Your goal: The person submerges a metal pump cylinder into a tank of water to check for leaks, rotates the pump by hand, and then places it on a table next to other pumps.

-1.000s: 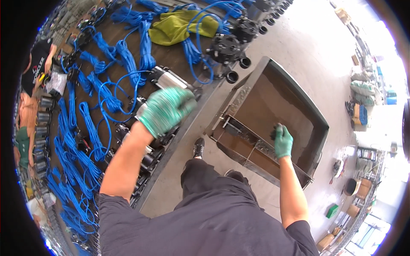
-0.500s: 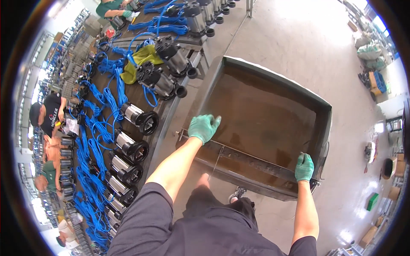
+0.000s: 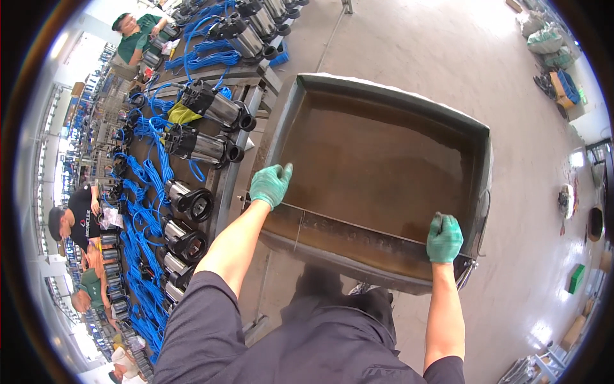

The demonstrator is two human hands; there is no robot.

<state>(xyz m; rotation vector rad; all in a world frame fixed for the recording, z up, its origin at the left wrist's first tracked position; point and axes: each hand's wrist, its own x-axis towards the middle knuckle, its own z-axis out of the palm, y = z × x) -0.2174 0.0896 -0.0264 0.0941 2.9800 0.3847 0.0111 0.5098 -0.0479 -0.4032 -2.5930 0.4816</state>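
A rectangular grey tub of brownish water stands on the floor in front of me. A dark crossbar spans its near part. My left hand, in a green glove, is closed on the bar near its left end, thumb raised. Toward the right end, my right hand, gloved the same way, is closed on the bar too. The fingers of both hands are partly hidden behind the knuckles. Part of a wheel or foot shows beneath the tub's near edge.
Along the left, a long workbench carries several steel pumps, coiled blue cables and a yellow cloth. Several people work beyond it, one in green. Sacks and a green box lie at the right.
The bench and pumps have slid down and left in view as I and the tub move forward past them. Both hands keep their places on the bar.
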